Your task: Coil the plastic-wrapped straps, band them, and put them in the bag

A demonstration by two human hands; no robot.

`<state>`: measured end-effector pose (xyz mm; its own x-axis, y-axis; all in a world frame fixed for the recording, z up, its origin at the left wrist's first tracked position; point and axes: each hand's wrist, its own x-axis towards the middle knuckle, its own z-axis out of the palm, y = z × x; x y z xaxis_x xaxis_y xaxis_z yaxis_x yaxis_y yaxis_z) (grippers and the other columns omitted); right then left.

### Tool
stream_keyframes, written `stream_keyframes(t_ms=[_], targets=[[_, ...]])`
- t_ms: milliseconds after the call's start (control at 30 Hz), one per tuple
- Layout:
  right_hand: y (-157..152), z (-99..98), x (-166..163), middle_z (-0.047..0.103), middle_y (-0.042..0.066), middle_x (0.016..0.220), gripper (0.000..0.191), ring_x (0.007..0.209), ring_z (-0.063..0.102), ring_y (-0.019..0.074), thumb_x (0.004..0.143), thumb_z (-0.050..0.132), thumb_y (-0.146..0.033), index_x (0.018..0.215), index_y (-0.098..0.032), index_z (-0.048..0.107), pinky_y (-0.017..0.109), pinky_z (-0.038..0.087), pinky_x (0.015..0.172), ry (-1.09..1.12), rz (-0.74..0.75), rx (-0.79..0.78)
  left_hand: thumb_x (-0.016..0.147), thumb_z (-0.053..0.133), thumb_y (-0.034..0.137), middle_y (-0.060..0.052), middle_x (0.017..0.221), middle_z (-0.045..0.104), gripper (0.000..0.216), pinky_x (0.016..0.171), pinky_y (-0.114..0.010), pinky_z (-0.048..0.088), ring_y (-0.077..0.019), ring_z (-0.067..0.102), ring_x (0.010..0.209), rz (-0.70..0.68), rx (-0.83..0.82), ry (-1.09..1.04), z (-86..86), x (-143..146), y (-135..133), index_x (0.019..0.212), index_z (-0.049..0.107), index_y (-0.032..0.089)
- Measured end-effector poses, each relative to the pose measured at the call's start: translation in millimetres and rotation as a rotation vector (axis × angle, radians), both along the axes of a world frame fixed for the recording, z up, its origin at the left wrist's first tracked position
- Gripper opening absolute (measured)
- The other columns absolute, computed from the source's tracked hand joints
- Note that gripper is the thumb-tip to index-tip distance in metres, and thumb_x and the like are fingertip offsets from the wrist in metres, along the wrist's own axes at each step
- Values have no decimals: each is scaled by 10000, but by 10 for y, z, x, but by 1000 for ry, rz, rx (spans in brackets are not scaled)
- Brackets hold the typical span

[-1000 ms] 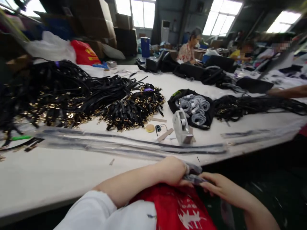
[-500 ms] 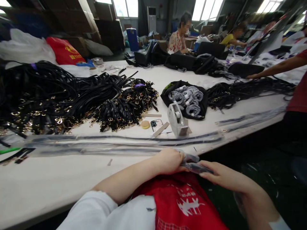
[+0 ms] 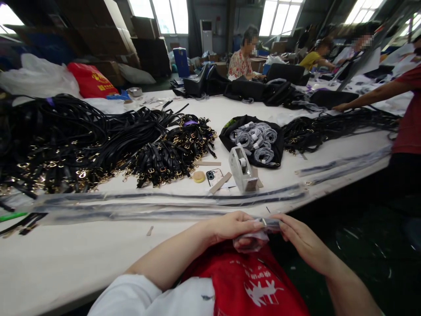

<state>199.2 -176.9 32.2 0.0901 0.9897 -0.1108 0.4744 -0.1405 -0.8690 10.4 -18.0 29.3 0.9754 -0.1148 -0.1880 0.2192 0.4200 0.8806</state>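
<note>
Both my hands meet at the near edge of the white table (image 3: 82, 259), just above my red apron (image 3: 250, 281). My left hand (image 3: 233, 226) pinches a clear plastic sleeve (image 3: 253, 239) with a dark strap end inside it. My right hand (image 3: 296, 237) grips the same sleeve from the right, fingers curled on it. Long bagged straps (image 3: 171, 206) lie along the table just beyond my hands.
A big heap of black straps with gold buckles (image 3: 98, 140) fills the left. A tape dispenser (image 3: 241, 171), a phone (image 3: 213, 175) and a yellow disc (image 3: 198, 176) sit mid-table. A black bag of grey rolls (image 3: 256, 140) lies behind. A person in red (image 3: 408, 123) stands at right; others sit at the back.
My hands have lifted slightly and bunched the plastic sleeve between them. The view has tilted and shifted a little, bringing the person at right further in.
</note>
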Motion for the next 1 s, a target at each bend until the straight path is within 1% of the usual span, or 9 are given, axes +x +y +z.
stream_keyframes(t_ms=[100, 167, 300, 400, 500, 633, 800, 933, 1000], targets=[[62, -133, -114, 606, 7, 799, 375, 677, 527, 165, 997, 420, -507, 1165, -205, 566, 270, 432, 636, 145, -65, 75, 844, 559, 652, 61, 396, 413, 572, 403, -227, 259, -74, 324, 329, 71, -88, -1, -13, 24, -12, 855, 662, 90], [95, -164, -122, 564, -11, 701, 379, 626, 502, 153, 998, 406, -527, 999, -195, 589, 260, 398, 585, 200, -73, 72, 840, 558, 658, 64, 385, 409, 582, 404, -228, 271, -68, 308, 318, 67, -87, 13, 2, 23, 12, 848, 672, 87], [83, -84, 13, 513, -15, 576, 533, 560, 456, 131, 993, 365, -582, 691, -184, 550, 257, 338, 553, 133, 44, -14, 821, 596, 659, 60, 405, 439, 555, 401, -218, 304, -74, 357, 339, -27, 55, 65, 52, -9, 111, 833, 667, 108], [49, -75, 82, 522, -5, 533, 596, 502, 440, 117, 958, 381, -650, 686, -163, 592, 245, 297, 497, 207, 113, -164, 786, 626, 681, 50, 418, 455, 573, 397, -220, 311, -85, 399, 364, -113, 123, 81, 63, -31, 150, 815, 667, 110], [68, -157, 5, 552, 18, 547, 673, 440, 432, 107, 904, 360, -743, 713, -148, 610, 228, 240, 418, 308, 78, -243, 829, 575, 669, 56, 393, 424, 580, 405, -232, 307, -79, 358, 337, -81, 31, 77, 30, -35, 109, 805, 683, 100], [153, -237, -180, 613, 55, 648, 725, 497, 494, 117, 888, 321, -778, 740, -142, 635, 221, 300, 434, 292, 8, -193, 844, 491, 717, 51, 384, 419, 643, 403, -235, 288, -78, 336, 330, 36, 54, 87, -44, 6, 37, 759, 673, 106], [190, -250, -209, 552, 20, 519, 738, 395, 437, 104, 885, 310, -786, 642, -153, 602, 226, 276, 390, 211, 6, -199, 765, 589, 728, 23, 428, 468, 623, 405, -230, 301, -76, 385, 374, 43, 257, 109, -58, 60, 63, 542, 515, 151], [191, -212, -148, 567, 17, 511, 694, 481, 516, 145, 911, 345, -739, 586, -175, 588, 257, 369, 499, 166, 46, -160, 717, 669, 676, 39, 448, 492, 545, 388, -224, 296, -80, 405, 374, 36, 285, 194, -28, 70, 52, 607, 526, 162], [191, -174, -113, 554, 5, 501, 658, 504, 510, 152, 934, 375, -688, 566, -186, 589, 266, 359, 531, 99, 32, -122, 691, 690, 659, 47, 444, 493, 521, 379, -218, 283, -80, 402, 367, 51, 285, 239, -28, 68, 41, 637, 553, 160]])
